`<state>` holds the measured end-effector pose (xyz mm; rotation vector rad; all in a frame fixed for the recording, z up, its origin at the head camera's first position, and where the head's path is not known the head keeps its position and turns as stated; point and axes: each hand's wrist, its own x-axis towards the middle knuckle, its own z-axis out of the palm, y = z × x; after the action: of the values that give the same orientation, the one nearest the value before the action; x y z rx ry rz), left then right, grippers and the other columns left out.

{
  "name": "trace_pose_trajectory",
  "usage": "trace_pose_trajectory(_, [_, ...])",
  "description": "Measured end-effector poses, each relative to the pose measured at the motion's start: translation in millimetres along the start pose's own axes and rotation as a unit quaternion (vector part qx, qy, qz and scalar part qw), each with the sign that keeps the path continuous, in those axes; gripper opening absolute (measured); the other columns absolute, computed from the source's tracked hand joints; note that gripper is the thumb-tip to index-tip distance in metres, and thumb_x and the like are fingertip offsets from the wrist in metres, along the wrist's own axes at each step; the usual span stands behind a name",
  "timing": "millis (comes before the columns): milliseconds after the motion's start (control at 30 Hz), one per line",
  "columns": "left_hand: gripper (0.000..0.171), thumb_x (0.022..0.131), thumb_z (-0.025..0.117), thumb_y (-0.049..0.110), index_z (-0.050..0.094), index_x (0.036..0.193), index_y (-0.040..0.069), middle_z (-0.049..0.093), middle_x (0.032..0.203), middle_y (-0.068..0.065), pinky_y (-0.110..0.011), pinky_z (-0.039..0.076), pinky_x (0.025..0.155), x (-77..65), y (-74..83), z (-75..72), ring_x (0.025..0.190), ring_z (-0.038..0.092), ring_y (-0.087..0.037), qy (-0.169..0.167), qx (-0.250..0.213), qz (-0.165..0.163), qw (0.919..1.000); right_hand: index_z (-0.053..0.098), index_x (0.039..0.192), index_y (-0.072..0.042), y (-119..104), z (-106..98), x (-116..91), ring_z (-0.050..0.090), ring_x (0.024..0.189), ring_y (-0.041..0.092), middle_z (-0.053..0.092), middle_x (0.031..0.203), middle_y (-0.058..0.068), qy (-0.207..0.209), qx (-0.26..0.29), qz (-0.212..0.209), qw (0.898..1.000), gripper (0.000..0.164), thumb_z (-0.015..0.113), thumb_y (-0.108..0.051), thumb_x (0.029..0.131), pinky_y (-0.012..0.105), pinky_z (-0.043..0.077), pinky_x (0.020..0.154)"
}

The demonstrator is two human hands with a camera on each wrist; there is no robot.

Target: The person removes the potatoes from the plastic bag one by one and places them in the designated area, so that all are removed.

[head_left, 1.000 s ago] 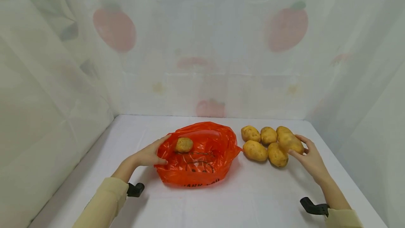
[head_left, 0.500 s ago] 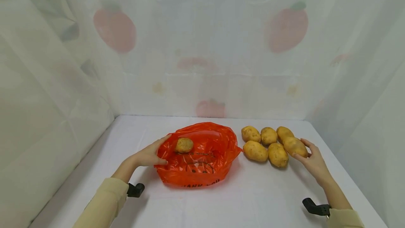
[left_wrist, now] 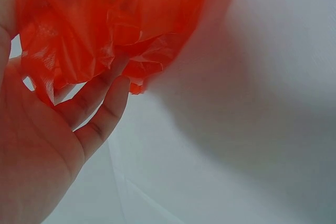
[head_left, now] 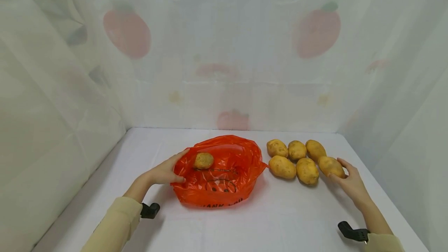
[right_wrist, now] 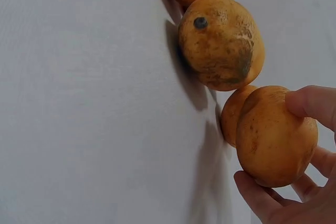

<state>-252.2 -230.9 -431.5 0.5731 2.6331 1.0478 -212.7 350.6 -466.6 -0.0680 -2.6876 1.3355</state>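
A red plastic bag [head_left: 218,197] with dark printing lies with its mouth spread, and one potato [head_left: 203,161] shows inside near its left wall. My left hand [head_left: 164,170] holds the bag's left rim; in the left wrist view its fingers [left_wrist: 102,114] lie against the outside of the red film. At the right, my right hand [head_left: 351,180] grips a potato [head_left: 331,167] between thumb and fingers at the end of the group. In the right wrist view the held potato [right_wrist: 275,140] partly covers another one behind it.
Several potatoes [head_left: 282,167] sit close together in two rows right of the bag, on a white-covered table [head_left: 280,221]. A pale curtain [head_left: 224,49] with faded fruit prints hangs behind and on both sides. A black wrist camera [head_left: 150,210] is strapped to each forearm.
My right hand has moved right and slightly toward me, carrying the gripped potato off its overlap with the others to the group's right end. My left hand and the bag have stayed put.
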Motion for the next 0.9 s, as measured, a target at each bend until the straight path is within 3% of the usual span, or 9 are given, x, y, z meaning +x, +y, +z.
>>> trace_pose_trajectory(633, [0.095,0.074,0.073,0.015,0.014,0.149,0.02,0.023,0.15,-0.012,-0.055,0.035,0.101,0.3,-1.2,0.3,0.132,0.028,-0.035,0.003,0.015,-0.004,0.9999,0.011,0.144,0.006,9,5,3,0.01,0.128,0.056,0.008,0.141,0.04,-0.049,-0.008,0.025,0.998,0.083,0.062,-0.026,0.086,0.069,0.017,0.098])
trace_pose_trajectory(900, [0.094,0.075,0.073,0.016,0.014,0.149,0.022,0.021,0.151,-0.012,-0.057,0.032,0.102,-0.3,1.1,-0.3,0.133,0.026,-0.036,0.004,0.018,-0.011,0.9998,0.014,0.143,0.008,13,6,4,0.011,0.128,0.056,0.011,0.141,0.039,-0.048,-0.01,0.005,0.999,0.082,0.063,-0.024,0.085,0.069,0.016,0.099])
